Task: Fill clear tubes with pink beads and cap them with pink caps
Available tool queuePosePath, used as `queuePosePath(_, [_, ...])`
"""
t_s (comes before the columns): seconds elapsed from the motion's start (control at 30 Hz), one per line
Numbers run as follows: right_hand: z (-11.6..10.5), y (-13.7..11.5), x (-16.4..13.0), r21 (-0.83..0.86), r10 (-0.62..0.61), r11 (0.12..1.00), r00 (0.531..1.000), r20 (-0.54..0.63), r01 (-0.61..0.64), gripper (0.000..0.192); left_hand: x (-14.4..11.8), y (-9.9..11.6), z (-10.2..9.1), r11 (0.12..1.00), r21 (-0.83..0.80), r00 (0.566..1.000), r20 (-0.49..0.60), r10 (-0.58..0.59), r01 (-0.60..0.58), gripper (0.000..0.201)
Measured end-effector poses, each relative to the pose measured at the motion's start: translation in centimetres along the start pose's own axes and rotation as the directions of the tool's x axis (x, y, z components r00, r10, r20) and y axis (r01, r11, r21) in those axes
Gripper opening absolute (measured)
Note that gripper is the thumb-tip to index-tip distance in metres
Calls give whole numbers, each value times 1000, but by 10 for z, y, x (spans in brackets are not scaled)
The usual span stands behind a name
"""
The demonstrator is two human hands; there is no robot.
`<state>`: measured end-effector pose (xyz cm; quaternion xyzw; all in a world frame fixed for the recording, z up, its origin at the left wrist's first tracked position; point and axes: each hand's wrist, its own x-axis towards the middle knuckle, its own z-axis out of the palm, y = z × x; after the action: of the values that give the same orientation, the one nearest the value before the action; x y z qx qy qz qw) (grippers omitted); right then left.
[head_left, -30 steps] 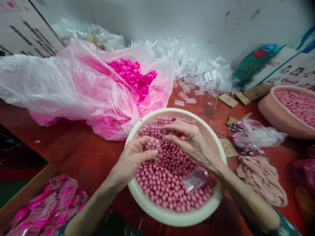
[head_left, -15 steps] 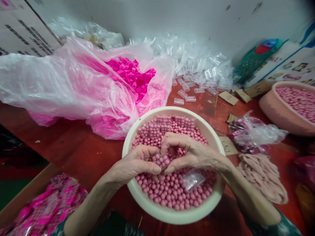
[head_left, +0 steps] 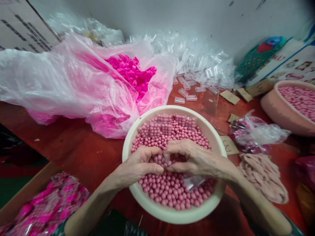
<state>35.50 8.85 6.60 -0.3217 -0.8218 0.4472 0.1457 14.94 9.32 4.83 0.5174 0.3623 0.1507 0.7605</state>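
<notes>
A cream basin [head_left: 216, 131] full of round pink beads [head_left: 169, 191] stands in front of me. Over the beads, my left hand [head_left: 140, 164] grips a small clear plastic case [head_left: 158, 160] with pink beads in it, between thumb and fingers. My right hand [head_left: 192, 159] is curled at the case's right end, thumb and forefinger closed on it; the fingertips partly hide that end. An unfilled clear case [head_left: 193, 182] lies on the beads below my right hand. Several filled cases [head_left: 159, 127] rest at the basin's far side.
Behind the basin are a plastic bag [head_left: 103, 88] with bright pink plastic parts [head_left: 133, 73] and a heap of clear cases [head_left: 197, 65]. A second basin [head_left: 275, 105] of beads, a crumpled cloth [head_left: 263, 178] and cardboard pieces [head_left: 228, 145] lie right. Lower left, a box holds pink packs [head_left: 46, 206].
My right hand has shifted slightly down, its fingers closing in around the end of the case. My left hand still holds the case, now more covered. The view has shifted slightly.
</notes>
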Motion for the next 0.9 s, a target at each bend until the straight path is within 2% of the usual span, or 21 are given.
queuePosePath(0.1, [-1,3,-4,44,44,998,998,-33,-43,6,0,0,-1,997,66,999,-19,32,-31,24])
queuePosePath(0.23, [-7,6,-14,100,102,990,993,-65,-95,8,-1,0,0,998,42,995,-95,40,-36,26])
queuePosePath(0.3, [-8,9,-18,95,135,988,981,-139,-123,13,-1,0,2,1000,-11,988,-153,26,-28,26])
queuePosePath(0.4, [-3,11,-16,85,191,981,929,-316,-173,28,0,1,2,993,-103,983,-179,34,-53,24])
queuePosePath(0.53, [12,3,1,208,152,975,920,-360,-79,15,2,-5,3,990,-109,985,-156,71,-89,25])
queuePosePath(0.6, [15,-2,10,191,123,980,912,-392,-50,12,0,-10,6,991,-20,959,-256,121,-131,27])
queuePosePath(0.63, [16,-3,14,147,110,988,899,-423,-51,11,-3,-13,8,986,52,922,-349,167,-158,29])
queuePosePath(0.67, [15,-4,18,85,95,994,889,-448,-63,10,-5,-15,9,973,142,862,-453,227,-182,32])
queuePosePath(0.73, [13,-1,26,-52,45,996,879,-475,-79,9,-11,-18,9,903,387,684,-608,403,-188,36])
queuePosePath(0.77, [12,2,30,-115,9,991,881,-473,-72,8,-14,-18,7,835,526,591,-626,508,-161,34])
queuePosePath(0.8, [12,5,35,-166,-29,985,889,-457,-53,7,-16,-18,4,746,655,517,-600,610,-120,32])
queuePosePath(0.83, [13,8,40,-204,-65,979,898,-434,-28,7,-17,-18,0,643,762,469,-544,696,-69,29])
queuePosePath(0.87, [14,11,45,-228,-96,974,906,-412,0,9,-17,-18,-5,537,843,444,-477,759,-13,26])
queuePosePath(0.9, [16,13,51,-241,-118,970,912,-393,22,12,-17,-17,-9,440,897,443,-411,797,41,25])
